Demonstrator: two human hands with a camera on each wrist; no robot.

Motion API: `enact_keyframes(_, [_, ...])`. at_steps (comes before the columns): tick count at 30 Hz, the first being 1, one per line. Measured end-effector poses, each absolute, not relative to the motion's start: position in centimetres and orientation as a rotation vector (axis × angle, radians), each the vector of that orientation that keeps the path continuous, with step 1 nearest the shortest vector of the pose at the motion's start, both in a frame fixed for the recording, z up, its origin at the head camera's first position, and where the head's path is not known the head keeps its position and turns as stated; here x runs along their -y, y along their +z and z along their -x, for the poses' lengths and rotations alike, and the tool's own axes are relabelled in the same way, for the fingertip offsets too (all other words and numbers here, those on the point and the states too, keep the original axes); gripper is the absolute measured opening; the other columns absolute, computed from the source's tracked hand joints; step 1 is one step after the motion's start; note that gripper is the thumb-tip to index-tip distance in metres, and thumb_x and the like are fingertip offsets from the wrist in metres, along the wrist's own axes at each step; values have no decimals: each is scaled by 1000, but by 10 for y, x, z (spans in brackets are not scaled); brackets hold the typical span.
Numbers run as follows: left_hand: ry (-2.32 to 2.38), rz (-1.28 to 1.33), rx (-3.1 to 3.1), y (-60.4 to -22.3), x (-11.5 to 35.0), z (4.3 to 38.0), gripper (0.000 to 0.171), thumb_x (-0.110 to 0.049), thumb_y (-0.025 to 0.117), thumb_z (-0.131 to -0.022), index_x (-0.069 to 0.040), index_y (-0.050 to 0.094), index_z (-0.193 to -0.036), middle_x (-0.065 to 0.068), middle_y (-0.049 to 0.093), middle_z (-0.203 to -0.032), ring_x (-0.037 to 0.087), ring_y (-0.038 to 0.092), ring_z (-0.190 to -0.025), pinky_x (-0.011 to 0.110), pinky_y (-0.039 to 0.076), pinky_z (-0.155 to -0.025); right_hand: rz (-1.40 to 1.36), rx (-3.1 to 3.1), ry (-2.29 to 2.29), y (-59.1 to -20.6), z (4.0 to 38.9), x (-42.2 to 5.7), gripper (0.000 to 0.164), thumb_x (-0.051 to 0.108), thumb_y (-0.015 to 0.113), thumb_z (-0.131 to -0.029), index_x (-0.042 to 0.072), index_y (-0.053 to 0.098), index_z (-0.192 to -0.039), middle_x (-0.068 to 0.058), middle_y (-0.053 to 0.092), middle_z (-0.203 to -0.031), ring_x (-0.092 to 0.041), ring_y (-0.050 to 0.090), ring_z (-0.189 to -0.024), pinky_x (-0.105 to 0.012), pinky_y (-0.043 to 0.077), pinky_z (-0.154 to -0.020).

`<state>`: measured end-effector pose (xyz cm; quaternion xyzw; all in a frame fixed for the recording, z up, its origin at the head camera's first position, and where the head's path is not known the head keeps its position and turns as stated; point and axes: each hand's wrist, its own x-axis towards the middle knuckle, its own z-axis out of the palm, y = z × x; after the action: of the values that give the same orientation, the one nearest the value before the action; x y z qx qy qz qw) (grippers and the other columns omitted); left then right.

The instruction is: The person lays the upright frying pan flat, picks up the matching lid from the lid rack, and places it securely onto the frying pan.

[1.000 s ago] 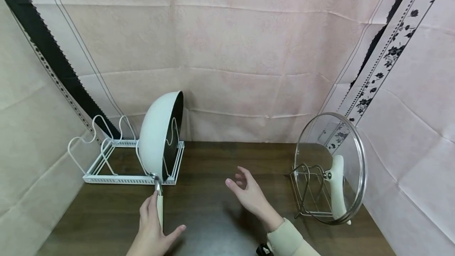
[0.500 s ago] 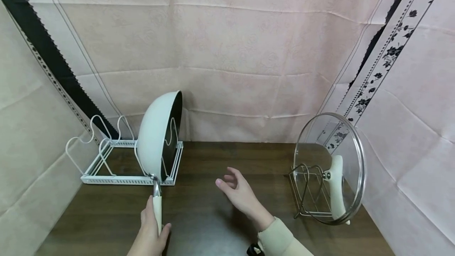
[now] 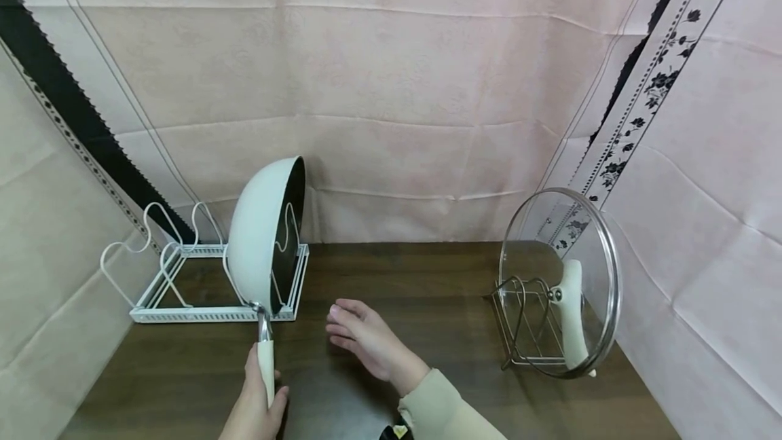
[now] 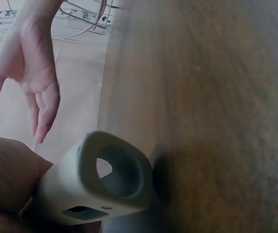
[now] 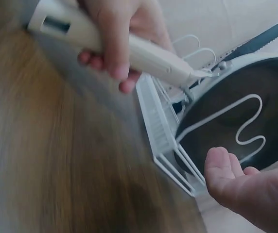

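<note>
A pale frying pan (image 3: 253, 236) with a dark inside stands on edge in a white wire rack (image 3: 195, 316), its open side facing right. Its cream handle (image 3: 266, 367) points toward me. My left hand (image 3: 252, 402) grips that handle; the right wrist view shows thumb and fingers wrapped round the handle (image 5: 156, 60). The handle's hollow end (image 4: 63, 182) fills the lower part of the left wrist view. To the right, my right hand (image 3: 369, 343) hovers over the table, apart from the pan, fingers loosely bent and holding nothing.
At the right, a round glass lid (image 3: 613, 290) with a cream handle (image 3: 572, 318) leans upright in a small metal wire rack (image 3: 540, 361). Pale cloth walls (image 3: 391, 87) enclose the brown wooden table (image 3: 427, 277) at the back and both sides.
My left hand has closed round the pan's handle, its thumb coming in from the right. My right hand has moved left, toward the pan. The head view has shifted slightly.
</note>
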<state>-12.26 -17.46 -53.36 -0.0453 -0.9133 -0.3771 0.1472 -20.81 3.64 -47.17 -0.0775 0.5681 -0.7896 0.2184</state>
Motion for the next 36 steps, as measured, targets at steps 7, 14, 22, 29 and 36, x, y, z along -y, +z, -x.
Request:
enact_keyframes(7, [-1395,-42,2657,-533,174,122,81,2,66,-83,6,12,-144,9,58,-96,13,57,-66,30,49,-57,138,-1402,-2218,-470,205,-7,64,32,69,-90,-1,40,-137,-18,54,-121,-30,56,-112,-42,43,-99])
enact_keyframes(14, [-1660,-210,2664,-534,178,123,58,-1,60,-91,11,23,-134,10,53,-86,18,57,-52,31,50,-49,136,-1307,-2246,-470,204,20,60,16,69,-90,-6,39,-137,-20,54,-123,-28,57,-110,-41,42,-101])
enact_keyframes(22, [-1768,-199,2634,-532,176,123,61,-1,57,-93,13,16,-137,11,49,-83,20,56,-51,32,50,-47,138,-1332,-2219,-469,202,38,60,8,70,-89,-15,39,-134,-21,58,-120,-29,56,-115,-42,40,-102])
enact_keyframes(29, [-1757,-250,2677,-529,174,123,57,-5,56,-95,13,18,-133,10,51,-77,22,56,-52,34,50,-49,107,-1416,-2197,-471,204,52,58,4,71,-85,-15,42,-131,-18,55,-117,-25,60,-110,-41,44,-97])
enact_keyframes(36, [-1841,-316,2646,-527,174,123,45,-4,54,-96,14,23,-123,14,56,-73,23,63,-57,34,53,-52,29,-1520,-2124,-473,215,72,28,2,72,-83,-8,62,-107,-12,62,-105,-22,63,-101,-37,49,-91])
